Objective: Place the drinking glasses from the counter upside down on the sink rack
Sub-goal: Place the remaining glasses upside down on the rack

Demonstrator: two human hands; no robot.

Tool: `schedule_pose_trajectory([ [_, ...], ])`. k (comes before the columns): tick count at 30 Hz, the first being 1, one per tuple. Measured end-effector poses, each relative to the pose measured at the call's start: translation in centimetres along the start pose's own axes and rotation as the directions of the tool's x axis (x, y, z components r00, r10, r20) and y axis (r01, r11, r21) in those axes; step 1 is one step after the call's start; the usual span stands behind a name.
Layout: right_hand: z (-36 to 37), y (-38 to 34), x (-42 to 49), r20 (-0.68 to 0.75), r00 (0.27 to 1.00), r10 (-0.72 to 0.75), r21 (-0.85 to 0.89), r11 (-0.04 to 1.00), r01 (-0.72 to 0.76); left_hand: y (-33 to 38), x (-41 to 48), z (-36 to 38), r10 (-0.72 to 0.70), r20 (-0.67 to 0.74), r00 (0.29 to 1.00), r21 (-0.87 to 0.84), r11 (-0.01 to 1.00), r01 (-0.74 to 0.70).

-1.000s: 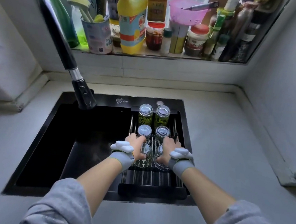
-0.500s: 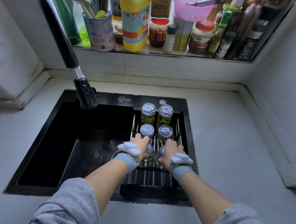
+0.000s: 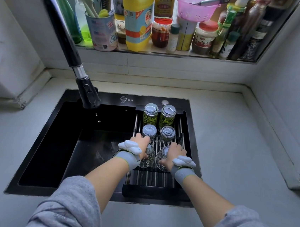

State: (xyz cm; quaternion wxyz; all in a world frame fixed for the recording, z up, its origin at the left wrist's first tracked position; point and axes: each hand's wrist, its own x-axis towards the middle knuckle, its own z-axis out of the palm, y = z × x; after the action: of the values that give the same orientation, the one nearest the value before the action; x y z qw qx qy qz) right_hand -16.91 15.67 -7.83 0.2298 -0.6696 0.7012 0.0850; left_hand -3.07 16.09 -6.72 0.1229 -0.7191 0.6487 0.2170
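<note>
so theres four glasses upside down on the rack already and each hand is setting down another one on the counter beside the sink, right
Not quite. The head view shows the left hand and right hand each setting a clear glass on the sink rack, not the counter. The four upside-down glasses behind them are right.

sink rack (image 3: 157, 180) | six upturned glasses (image 3: 150, 113) in three pairs

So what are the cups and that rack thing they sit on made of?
The drinking glasses look like clear, shiny glass: you can see through their walls, and two have green leaf prints. The sink rack looks like metal rods, silvery and glossy where light glints off them, probably steel. Its dark end bar could be plastic or rubber; the picture cannot settle that.
</note>
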Motion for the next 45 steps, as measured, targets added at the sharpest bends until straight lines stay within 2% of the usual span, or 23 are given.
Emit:
schedule_pose_trajectory([
  [6,0.0,-0.1,0.2,0.007,0.999,0.034,-0.006,0.999,-0.034,0.0,0.1,0.3,-0.013,-0.004,1.0,-0.015,1.0,0.013],
  [35,-0.4,-0.5,0.3,0.017,1.0,0.014,-0.074,0.997,-0.013,0.1,-0.2,0.3,-0.037,-0.016,0.999,-0.04,0.999,0.036],
  [40,-1.2,-0.5,0.0,0.01,1.0,0.021,-0.07,0.997,-0.02,0.1,-0.8,-0.1,-0.044,-0.065,0.997,-0.035,0.999,0.042],
  [45,-3.0,-0.7,-1.0,-0.012,0.999,-0.048,-0.051,0.998,0.047,0.0,-2.0,-1.0,-0.008,-0.125,0.992,-0.09,0.996,-0.003],
])
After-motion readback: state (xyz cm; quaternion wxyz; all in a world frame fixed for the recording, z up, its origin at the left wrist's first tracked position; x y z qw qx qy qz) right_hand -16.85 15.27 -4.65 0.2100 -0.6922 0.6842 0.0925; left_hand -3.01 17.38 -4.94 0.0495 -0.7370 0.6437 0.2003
